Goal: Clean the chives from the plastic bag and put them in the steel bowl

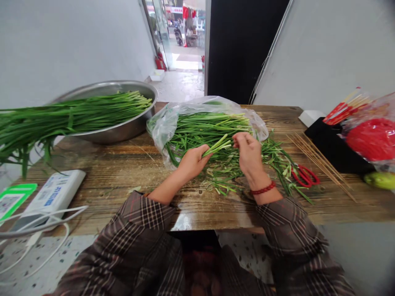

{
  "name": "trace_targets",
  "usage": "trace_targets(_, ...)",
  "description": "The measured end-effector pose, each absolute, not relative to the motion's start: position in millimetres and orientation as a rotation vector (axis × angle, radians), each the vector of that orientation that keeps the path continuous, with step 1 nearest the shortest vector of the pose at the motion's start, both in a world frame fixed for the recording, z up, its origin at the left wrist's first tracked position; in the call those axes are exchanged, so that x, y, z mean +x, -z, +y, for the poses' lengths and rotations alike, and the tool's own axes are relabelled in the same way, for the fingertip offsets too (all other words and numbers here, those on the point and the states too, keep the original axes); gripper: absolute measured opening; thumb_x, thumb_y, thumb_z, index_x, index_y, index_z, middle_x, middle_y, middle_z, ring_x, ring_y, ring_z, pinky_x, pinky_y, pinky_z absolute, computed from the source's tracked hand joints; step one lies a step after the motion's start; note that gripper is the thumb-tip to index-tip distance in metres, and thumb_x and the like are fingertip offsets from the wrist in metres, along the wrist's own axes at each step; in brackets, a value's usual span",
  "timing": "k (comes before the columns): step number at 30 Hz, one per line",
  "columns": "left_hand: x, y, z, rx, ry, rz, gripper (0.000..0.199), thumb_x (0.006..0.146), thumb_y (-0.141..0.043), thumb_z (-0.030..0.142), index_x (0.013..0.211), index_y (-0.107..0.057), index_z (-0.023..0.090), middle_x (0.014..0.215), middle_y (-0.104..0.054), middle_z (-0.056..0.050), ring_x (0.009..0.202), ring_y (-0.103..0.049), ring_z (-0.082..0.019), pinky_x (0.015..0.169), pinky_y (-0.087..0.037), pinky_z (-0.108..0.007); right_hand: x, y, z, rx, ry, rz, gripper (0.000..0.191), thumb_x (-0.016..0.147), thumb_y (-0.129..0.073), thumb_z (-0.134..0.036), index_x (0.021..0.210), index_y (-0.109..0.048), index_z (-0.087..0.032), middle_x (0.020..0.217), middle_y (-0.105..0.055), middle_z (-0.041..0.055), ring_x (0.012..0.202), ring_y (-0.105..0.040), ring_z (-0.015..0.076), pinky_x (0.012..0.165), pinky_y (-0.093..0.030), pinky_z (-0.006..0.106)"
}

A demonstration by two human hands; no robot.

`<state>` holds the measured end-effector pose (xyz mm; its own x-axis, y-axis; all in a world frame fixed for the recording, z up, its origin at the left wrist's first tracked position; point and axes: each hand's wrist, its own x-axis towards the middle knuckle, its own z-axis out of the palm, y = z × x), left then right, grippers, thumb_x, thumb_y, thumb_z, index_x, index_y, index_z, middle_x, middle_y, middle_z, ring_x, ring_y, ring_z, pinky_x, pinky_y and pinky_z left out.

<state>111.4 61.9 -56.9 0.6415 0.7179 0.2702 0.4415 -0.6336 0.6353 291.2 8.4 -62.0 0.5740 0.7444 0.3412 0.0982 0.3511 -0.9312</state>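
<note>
My left hand (193, 161) is closed around a small bunch of green chives (219, 144), their pale ends pointing right. Just right of those ends is my right hand (247, 151), its fingers pinched together; whatever they hold is too small to make out. Behind both hands, a clear plastic bag (163, 127) lies open with a large pile of chives (212, 123) in it. Loose trimmings (226, 176) are scattered beneath and beside my right hand. To the left, a metal basin (120, 131) carries a big bundle of long chives (92, 110) that hangs over its left side.
Red-handled scissors (305, 176) lie right of the trimmings, beside thin wooden sticks (324, 164). A black box (336, 150) with red-wrapped items stands at the right. A white device (58, 193) with cables and a green QR card (17, 199) are at the left of the wooden table (123, 205).
</note>
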Motion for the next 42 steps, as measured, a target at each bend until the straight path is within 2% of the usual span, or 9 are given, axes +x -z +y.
trace_targets(6,108,52,64,2.26,-0.788,0.96,0.03,0.091,-0.042,0.036,0.066,-0.037,0.019,0.063,-0.038,0.004,0.063,-0.038,-0.011,0.06,-0.029,-0.024,325,46,-4,-1.114,-0.646,-1.015,0.041,0.083,-0.062,-0.05,0.056,-0.056,-0.02,0.055,-0.05,-0.003,0.053,-0.046,0.0086,0.056,-0.041,0.024)
trace_targets(11,107,49,64,2.254,-0.815,0.938,0.031,0.092,-0.042,0.038,0.068,-0.044,0.018,0.064,-0.04,0.004,0.064,-0.04,-0.011,0.062,-0.031,-0.024,329,40,-13,-1.23,-0.64,-1.57,0.021,0.076,-0.072,-0.039,0.087,-0.072,-0.021,0.087,-0.071,0.0028,0.079,-0.062,0.0153,0.073,-0.048,0.03)
trace_targets(18,108,54,62,2.311,-0.743,0.885,0.031,0.091,-0.044,0.038,0.07,-0.052,0.017,0.064,-0.048,0.004,0.064,-0.043,-0.011,0.062,-0.033,-0.022,316,49,-4,-1.267,-0.428,-1.497,0.025,0.081,-0.066,-0.037,0.1,-0.069,-0.021,0.087,-0.068,0.0033,0.076,-0.06,0.0148,0.069,-0.047,0.029)
trace_targets(21,109,57,60,2.341,-0.719,0.85,0.029,0.091,-0.045,0.038,0.075,-0.057,0.017,0.067,-0.052,0.004,0.065,-0.045,-0.011,0.063,-0.033,-0.023,302,50,-3,-1.258,-0.317,-1.63,0.016,0.082,-0.065,-0.035,0.085,-0.07,-0.021,0.08,-0.067,0.0027,0.074,-0.059,0.0152,0.071,-0.046,0.03)
trace_targets(26,110,58,61,2.347,-0.737,0.869,0.029,0.091,-0.046,0.038,0.074,-0.055,0.017,0.065,-0.05,0.004,0.063,-0.044,-0.011,0.062,-0.032,-0.023,308,51,-1,-1.291,-0.268,-1.26,0.028,0.087,-0.057,-0.042,0.072,-0.062,-0.02,0.065,-0.056,-0.0011,0.06,-0.05,0.0116,0.06,-0.041,0.026)
trace_targets(29,109,53,63,2.267,-0.86,0.974,0.031,0.091,-0.044,0.038,0.069,-0.051,0.017,0.062,-0.045,0.004,0.063,-0.042,-0.011,0.061,-0.033,-0.023,331,50,-1,-1.272,-0.287,-1.017,0.037,0.091,-0.049,-0.049,0.069,-0.058,-0.02,0.061,-0.051,-0.0021,0.055,-0.046,0.0102,0.055,-0.038,0.024)
trace_targets(32,106,44,64,2.184,-0.99,1.055,0.028,0.088,-0.05,0.041,0.073,-0.054,0.017,0.063,-0.046,0.004,0.063,-0.042,-0.011,0.061,-0.034,-0.023,346,49,-4,-1.394,-0.317,-1.208,0.041,0.089,-0.051,-0.052,0.065,-0.06,-0.019,0.061,-0.056,-0.0004,0.059,-0.051,0.0117,0.059,-0.039,0.025)
trace_targets(36,98,35,65,2.181,-1.193,1.142,0.022,0.085,-0.056,0.039,0.077,-0.057,0.018,0.065,-0.051,0.003,0.061,-0.045,-0.011,0.059,-0.037,-0.023,342,54,-4,-1.637,-0.269,-1.702,0.026,0.087,-0.058,-0.038,0.074,-0.069,-0.018,0.072,-0.066,0.0032,0.07,-0.057,0.0158,0.068,-0.04,0.029)
trace_targets(42,78,33,73,2.489,-1.598,1.214,0.021,0.089,-0.048,0.027,0.1,-0.064,0.019,0.09,-0.067,-0.005,0.086,-0.061,-0.018,0.079,-0.044,-0.029,328,64,2,-1.796,-0.124,-2.034,0.014,0.085,-0.06,-0.027,0.079,-0.07,-0.019,0.081,-0.067,0.0068,0.081,-0.057,0.0201,0.078,-0.039,0.033)
